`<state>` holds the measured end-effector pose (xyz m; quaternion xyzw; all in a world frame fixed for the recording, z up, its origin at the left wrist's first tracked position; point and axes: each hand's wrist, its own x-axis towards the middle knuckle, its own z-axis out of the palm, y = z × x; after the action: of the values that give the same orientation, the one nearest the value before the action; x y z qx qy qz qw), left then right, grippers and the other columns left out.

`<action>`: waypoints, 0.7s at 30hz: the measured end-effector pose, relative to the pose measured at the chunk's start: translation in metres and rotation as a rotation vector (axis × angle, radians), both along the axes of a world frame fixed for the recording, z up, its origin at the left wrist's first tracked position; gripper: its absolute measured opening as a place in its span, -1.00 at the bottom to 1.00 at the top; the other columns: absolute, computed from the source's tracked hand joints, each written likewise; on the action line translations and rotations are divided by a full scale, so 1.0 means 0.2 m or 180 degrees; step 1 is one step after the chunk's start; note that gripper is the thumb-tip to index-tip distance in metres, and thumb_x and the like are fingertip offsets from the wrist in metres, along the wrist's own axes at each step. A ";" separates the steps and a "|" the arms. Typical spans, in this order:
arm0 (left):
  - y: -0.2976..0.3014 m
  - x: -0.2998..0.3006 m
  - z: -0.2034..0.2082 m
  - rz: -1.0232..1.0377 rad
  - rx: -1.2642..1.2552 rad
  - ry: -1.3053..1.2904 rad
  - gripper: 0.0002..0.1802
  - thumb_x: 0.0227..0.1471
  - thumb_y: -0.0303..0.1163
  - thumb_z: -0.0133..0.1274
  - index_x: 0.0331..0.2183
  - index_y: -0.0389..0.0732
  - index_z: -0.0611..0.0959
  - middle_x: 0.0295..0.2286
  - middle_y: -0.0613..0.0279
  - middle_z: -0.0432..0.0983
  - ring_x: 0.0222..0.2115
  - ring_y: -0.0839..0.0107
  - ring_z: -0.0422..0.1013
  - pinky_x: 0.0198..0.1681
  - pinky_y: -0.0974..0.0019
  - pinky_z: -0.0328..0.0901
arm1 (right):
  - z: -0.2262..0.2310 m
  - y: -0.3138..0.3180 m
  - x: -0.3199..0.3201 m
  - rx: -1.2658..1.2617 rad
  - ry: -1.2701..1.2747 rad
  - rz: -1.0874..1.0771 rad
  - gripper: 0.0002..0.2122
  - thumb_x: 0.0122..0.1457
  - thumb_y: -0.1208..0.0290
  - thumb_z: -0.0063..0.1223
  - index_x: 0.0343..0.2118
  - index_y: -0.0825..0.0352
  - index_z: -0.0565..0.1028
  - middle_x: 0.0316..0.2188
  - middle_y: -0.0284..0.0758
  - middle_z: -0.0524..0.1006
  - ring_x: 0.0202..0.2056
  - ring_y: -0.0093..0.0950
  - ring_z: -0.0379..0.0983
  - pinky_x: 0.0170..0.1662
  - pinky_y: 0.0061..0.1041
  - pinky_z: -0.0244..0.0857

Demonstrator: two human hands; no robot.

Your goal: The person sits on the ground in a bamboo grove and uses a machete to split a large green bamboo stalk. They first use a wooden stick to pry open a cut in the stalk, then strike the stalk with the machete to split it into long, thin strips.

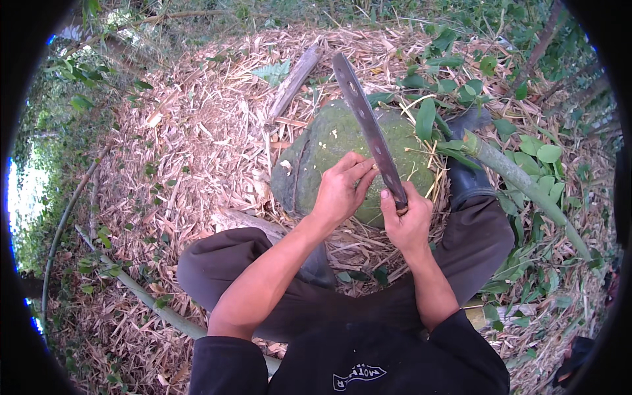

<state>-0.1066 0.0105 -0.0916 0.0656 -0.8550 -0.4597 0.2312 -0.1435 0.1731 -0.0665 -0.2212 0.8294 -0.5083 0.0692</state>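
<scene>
My right hand point(407, 220) is wrapped around the handle of a machete point(362, 108). Its long, dark blade, with several holes along it, slants up and away to the left above a big rounded green stone point(306, 164). Close beside the blade's lower part, my left hand point(343, 187) is closed in a pinch. A tiny pale bit shows at its fingertips, too small to name. Small yellowish scraps lie on top of the stone, and thin pale strips with leaves hang at its right side.
My bent legs and dark boots point(466, 178) flank the stone. A green bamboo pole point(520, 178) slants down on the right, and another green pole point(155, 303) lies at the lower left. Dry chips point(191, 145) cover the ground. Beyond the stone lies a grey log piece point(294, 82).
</scene>
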 end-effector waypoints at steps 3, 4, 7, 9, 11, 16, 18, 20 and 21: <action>0.00 0.00 -0.01 -0.0018 -0.0052 -0.0002 -0.79 0.02 -0.59 0.25 -0.22 -0.28 0.74 -0.32 0.09 0.61 -0.32 0.10 0.58 -0.26 0.18 0.46 | 0.01 0.00 0.00 0.0041 0.0041 0.0032 -0.79 0.19 0.39 0.23 -0.29 0.46 0.51 -0.63 -0.18 0.54 -0.61 -0.38 0.55 -0.49 -0.42 0.36; 0.00 0.00 -0.01 -0.0021 -0.0040 0.0008 -0.79 0.02 -0.59 0.25 -0.22 -0.28 0.74 -0.31 0.09 0.61 -0.32 0.10 0.58 -0.26 0.18 0.47 | 0.01 0.00 0.00 0.0060 0.0046 0.0042 -0.79 0.19 0.39 0.23 -0.29 0.46 0.51 -0.62 -0.18 0.54 -0.60 -0.37 0.55 -0.49 -0.41 0.36; 0.01 -0.01 -0.01 -0.0025 -0.0023 0.0028 -0.78 0.01 -0.59 0.26 -0.22 -0.28 0.74 -0.31 0.09 0.61 -0.32 0.09 0.58 -0.26 0.17 0.47 | 0.02 -0.01 0.00 0.0122 0.0058 0.0033 -0.80 0.19 0.40 0.23 -0.29 0.46 0.52 -0.61 -0.17 0.55 -0.59 -0.37 0.57 -0.49 -0.40 0.37; 0.01 -0.01 -0.01 -0.0030 -0.0036 0.0032 -0.78 0.01 -0.59 0.26 -0.21 -0.28 0.74 -0.31 0.08 0.61 -0.32 0.09 0.58 -0.26 0.17 0.47 | 0.02 -0.01 0.00 0.0125 0.0072 0.0019 -0.80 0.18 0.41 0.23 -0.28 0.46 0.52 -0.61 -0.17 0.56 -0.59 -0.36 0.58 -0.48 -0.40 0.38; 0.00 -0.01 -0.01 -0.0032 -0.0058 0.0052 -0.78 0.01 -0.59 0.26 -0.22 -0.28 0.74 -0.32 0.08 0.61 -0.33 0.09 0.57 -0.27 0.17 0.47 | 0.02 -0.01 0.00 0.0128 0.0073 0.0009 -0.80 0.18 0.41 0.23 -0.28 0.46 0.52 -0.60 -0.17 0.57 -0.58 -0.36 0.58 -0.48 -0.40 0.38; 0.00 -0.01 -0.02 -0.0007 -0.0084 0.0055 -0.79 0.01 -0.59 0.26 -0.23 -0.29 0.73 -0.33 0.08 0.60 -0.35 0.09 0.57 -0.28 0.17 0.47 | 0.01 -0.01 0.00 0.0119 0.0107 -0.0013 -0.80 0.18 0.42 0.24 -0.27 0.46 0.52 -0.58 -0.18 0.58 -0.59 -0.39 0.57 -0.47 -0.41 0.38; 0.01 -0.01 -0.02 -0.0011 -0.0085 0.0065 -0.79 0.00 -0.59 0.26 -0.23 -0.30 0.73 -0.33 0.08 0.60 -0.35 0.09 0.57 -0.29 0.17 0.47 | 0.02 -0.01 0.00 0.0159 0.0039 -0.0023 -0.80 0.18 0.42 0.24 -0.27 0.46 0.53 -0.59 -0.19 0.58 -0.59 -0.40 0.56 -0.47 -0.42 0.38; 0.01 -0.01 -0.01 -0.0022 -0.0088 0.0071 -0.79 0.00 -0.59 0.26 -0.23 -0.30 0.73 -0.33 0.08 0.60 -0.35 0.09 0.57 -0.29 0.17 0.47 | 0.02 -0.01 0.00 0.0169 0.0000 -0.0034 -0.80 0.18 0.41 0.24 -0.27 0.46 0.53 -0.59 -0.19 0.57 -0.59 -0.41 0.55 -0.47 -0.42 0.38; 0.01 -0.01 -0.01 -0.0029 -0.0090 0.0073 -0.78 0.00 -0.59 0.26 -0.23 -0.30 0.73 -0.33 0.07 0.60 -0.36 0.09 0.57 -0.29 0.17 0.47 | 0.02 -0.01 0.00 0.0157 -0.0008 -0.0036 -0.80 0.18 0.41 0.24 -0.27 0.46 0.52 -0.59 -0.19 0.57 -0.59 -0.41 0.55 -0.47 -0.43 0.38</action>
<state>-0.1085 0.0118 -0.0934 0.0532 -0.8589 -0.4493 0.2398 -0.1431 0.1717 -0.0625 -0.2141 0.8428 -0.4883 0.0729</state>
